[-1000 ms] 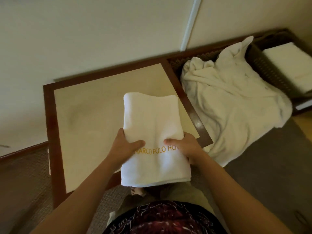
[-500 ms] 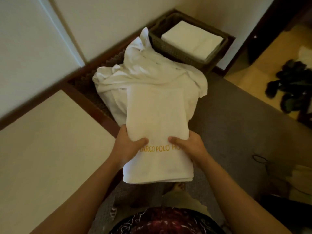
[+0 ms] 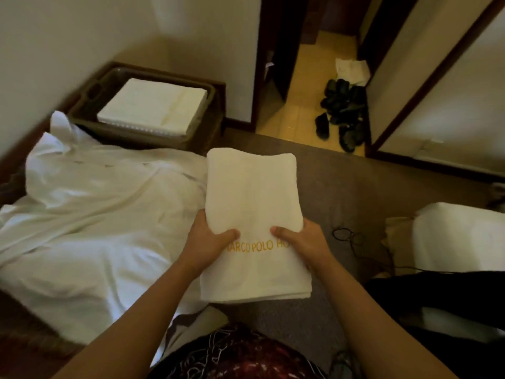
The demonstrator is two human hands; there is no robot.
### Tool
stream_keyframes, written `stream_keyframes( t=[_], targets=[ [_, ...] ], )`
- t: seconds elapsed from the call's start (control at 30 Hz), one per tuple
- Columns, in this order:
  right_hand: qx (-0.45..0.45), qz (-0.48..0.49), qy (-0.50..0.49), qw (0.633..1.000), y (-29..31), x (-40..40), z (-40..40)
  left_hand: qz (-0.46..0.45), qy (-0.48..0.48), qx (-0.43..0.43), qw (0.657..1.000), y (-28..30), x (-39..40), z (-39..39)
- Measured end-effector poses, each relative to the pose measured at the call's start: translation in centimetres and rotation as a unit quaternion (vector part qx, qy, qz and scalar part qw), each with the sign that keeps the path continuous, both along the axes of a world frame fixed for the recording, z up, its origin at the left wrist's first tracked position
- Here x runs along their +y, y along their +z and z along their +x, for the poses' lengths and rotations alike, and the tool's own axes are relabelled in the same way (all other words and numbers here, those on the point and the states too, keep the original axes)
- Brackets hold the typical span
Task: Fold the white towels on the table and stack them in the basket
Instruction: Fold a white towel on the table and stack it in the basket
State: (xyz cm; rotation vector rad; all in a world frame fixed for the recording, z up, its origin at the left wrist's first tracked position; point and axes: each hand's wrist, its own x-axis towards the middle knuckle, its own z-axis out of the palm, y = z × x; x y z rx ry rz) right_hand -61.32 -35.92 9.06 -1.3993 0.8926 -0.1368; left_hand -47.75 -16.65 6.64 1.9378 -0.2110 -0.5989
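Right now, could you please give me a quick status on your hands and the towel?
Left hand and right hand both grip folded towel. Basket ahead-left, one folded stack inside. Unfolded towel pile lies beside the route.

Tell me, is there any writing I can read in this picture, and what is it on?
"MARCO POLO HO": gold letters across the folded white towel, held by the left hand and the right hand. The left thumb touches the first letter, and the right thumb hides whatever follows "HO".
No other writing shows: nothing readable on the basket, the stack of folded towels in it, or the dark patterned shirt.
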Motion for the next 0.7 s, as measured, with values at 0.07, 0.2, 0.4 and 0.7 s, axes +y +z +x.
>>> stream_keyframes(
  t=[0.07, 0.2, 0.4, 0.7],
  targets=[
    [-0.001, -0.007, -0.030, 1.000, -0.2, -2.7, 0.3, -0.012, -0.039, -0.001, 0.999, 0.0, -3.6, 1.3],
    [0.002, -0.010, -0.063, 0.998, -0.6, -7.3, 3.4, -0.020, -0.063, 0.013, 0.998, -1.3, -9.0, 5.5],
    [0.010, -0.018, -0.057, 0.998, -1.2, -14.2, 12.6, -0.026, -0.052, 0.017, 0.998, -3.0, -15.8, 14.1],
    [0.009, -0.026, 0.100, 0.995, 1.2, -20.5, 35.3, -0.052, 0.063, 0.008, 0.997, 0.3, -18.8, 32.1]
  ],
)
